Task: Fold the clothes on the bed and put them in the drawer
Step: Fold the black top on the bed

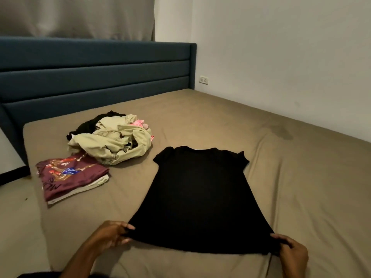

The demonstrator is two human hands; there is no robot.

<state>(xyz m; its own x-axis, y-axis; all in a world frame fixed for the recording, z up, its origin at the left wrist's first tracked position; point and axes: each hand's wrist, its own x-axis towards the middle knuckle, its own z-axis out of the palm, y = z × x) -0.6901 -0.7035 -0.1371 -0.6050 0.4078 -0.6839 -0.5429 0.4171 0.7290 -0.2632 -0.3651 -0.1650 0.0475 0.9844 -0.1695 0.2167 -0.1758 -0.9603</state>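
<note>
A black T-shirt (198, 199) lies spread flat on the brown bed (291, 177), neck away from me and hem toward me. My left hand (112, 235) pinches the hem's left corner. My right hand (291, 251) pinches the hem's right corner. To the left, a folded maroon printed garment (68, 177) sits on top of a folded white one (84, 189). Behind them lies an unfolded heap of clothes (114, 141): beige, black and pink pieces tangled together. No drawer is in view.
A dark blue padded headboard (96, 71) runs along the far left side of the bed. A white wall (281, 57) with a socket (203, 80) borders the bed's far right side. A grey curtain (80, 17) hangs above the headboard.
</note>
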